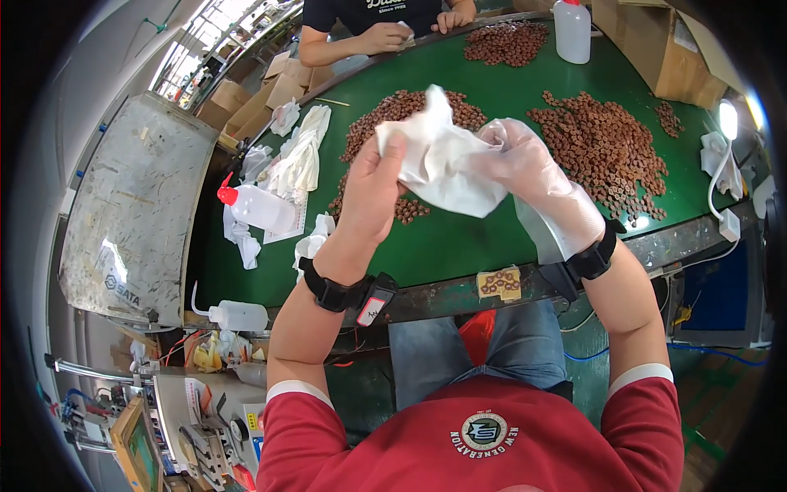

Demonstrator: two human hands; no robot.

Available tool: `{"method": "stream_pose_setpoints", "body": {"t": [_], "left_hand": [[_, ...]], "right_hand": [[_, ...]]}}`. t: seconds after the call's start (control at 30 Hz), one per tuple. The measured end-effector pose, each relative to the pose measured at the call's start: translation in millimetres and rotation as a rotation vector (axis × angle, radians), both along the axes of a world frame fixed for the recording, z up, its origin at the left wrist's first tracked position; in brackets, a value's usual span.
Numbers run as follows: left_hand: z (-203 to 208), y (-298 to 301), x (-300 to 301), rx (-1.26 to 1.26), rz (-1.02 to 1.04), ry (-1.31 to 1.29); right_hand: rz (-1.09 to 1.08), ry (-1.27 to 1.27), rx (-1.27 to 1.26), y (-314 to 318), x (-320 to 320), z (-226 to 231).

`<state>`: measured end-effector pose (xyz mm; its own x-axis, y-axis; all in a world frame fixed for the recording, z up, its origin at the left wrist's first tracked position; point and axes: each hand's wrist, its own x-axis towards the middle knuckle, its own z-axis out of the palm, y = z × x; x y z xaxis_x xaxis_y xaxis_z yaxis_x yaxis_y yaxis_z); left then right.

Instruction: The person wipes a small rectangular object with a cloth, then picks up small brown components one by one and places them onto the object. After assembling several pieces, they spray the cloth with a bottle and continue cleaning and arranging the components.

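A crumpled white cloth (451, 168) is stretched between my two hands above the table. My left hand (370, 187) is bare and pinches the cloth's left side between thumb and fingers. A clear plastic glove covers my right hand (533, 160), whose fingers are closed on the cloth's right side. Behind the cloth, partly hidden by it, lies a pile of small brown round pieces (377, 123). To the right of my right hand spreads a larger pile of the same pieces (602, 152).
The green table (475, 266) carries a white bottle with a red cap (266, 209), crumpled white cloths (299, 160) and another white bottle (572, 37). A clear spout bottle (238, 316) stands at the left edge. Across the table a person's hands (385, 37) are at work. A lamp (728, 120) is at right.
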<state>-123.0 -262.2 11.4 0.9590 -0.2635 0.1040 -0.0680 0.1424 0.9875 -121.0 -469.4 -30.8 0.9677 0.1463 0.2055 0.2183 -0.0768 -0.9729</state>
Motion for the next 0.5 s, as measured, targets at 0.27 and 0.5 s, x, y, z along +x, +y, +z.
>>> {"method": "stream_pose_setpoints", "body": {"t": [0.27, 0.5], "left_hand": [[12, 14, 17, -0.180, 0.200, -0.024], [10, -3, 8, -0.096, 0.009, -0.027]], "right_hand": [[0.164, -0.138, 0.144, -13, 14, -14], [0.170, -0.122, 0.276, -11, -8, 16]]}}
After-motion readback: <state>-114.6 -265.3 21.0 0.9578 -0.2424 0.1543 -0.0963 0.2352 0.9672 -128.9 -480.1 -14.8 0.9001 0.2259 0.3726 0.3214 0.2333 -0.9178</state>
